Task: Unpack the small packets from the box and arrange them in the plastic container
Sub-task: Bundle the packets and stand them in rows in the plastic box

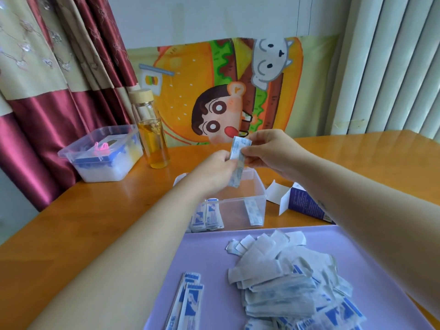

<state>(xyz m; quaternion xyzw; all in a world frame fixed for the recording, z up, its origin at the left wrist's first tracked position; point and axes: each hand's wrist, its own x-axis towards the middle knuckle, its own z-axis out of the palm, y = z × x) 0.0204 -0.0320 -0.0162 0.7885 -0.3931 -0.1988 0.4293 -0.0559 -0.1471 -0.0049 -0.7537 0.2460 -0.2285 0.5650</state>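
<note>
Strip of packets (237,173) is pinched by left hand (214,169) and right hand (270,150) above the plastic container (240,199).

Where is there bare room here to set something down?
Bare table shows left of the tray and container, before the lidded tub, and far right behind the box. The tray's far-left corner is free. Crowded: the tray's right side, under the heap of packets, and over the container, where the left hand and right hand hold a strip.
</note>
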